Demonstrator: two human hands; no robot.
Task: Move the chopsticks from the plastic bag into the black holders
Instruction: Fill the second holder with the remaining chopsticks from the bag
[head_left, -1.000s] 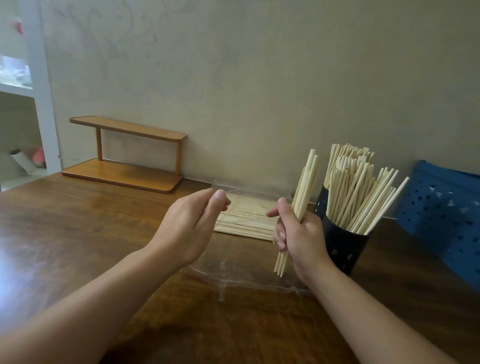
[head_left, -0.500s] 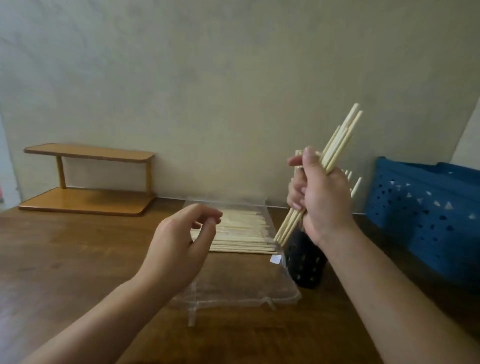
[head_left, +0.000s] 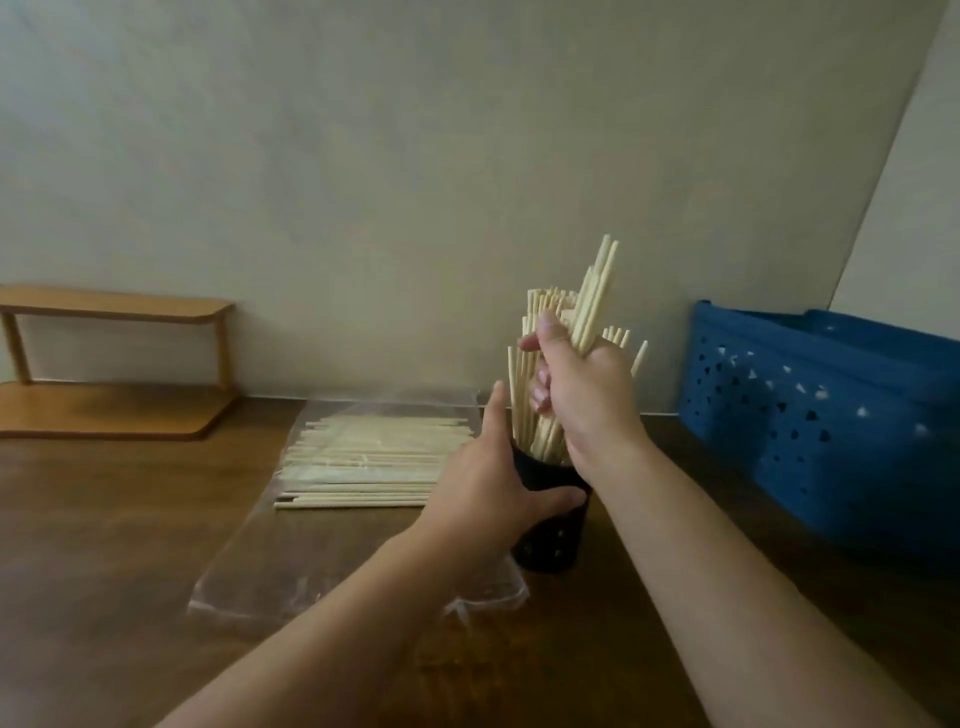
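Your left hand (head_left: 485, 488) grips the black holder (head_left: 553, 512). Your right hand (head_left: 582, 389), directly above it, clutches a chopstick bundle (head_left: 592, 306). Plastic bag (head_left: 291, 566) of chopsticks lies left of both hands.

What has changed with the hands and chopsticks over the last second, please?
The left hand, free before, now holds the black holder. The right hand has brought its bundle over and lowered the tips into the holder. The pile in the bag is unchanged.

Readable text: none.
Black holder (head_left: 551, 525): no label or number to be made out.
Plastic bag (head_left: 291, 566): clear, no print.
Blue basket (head_left: 831, 415): only punched holes, no lettering.
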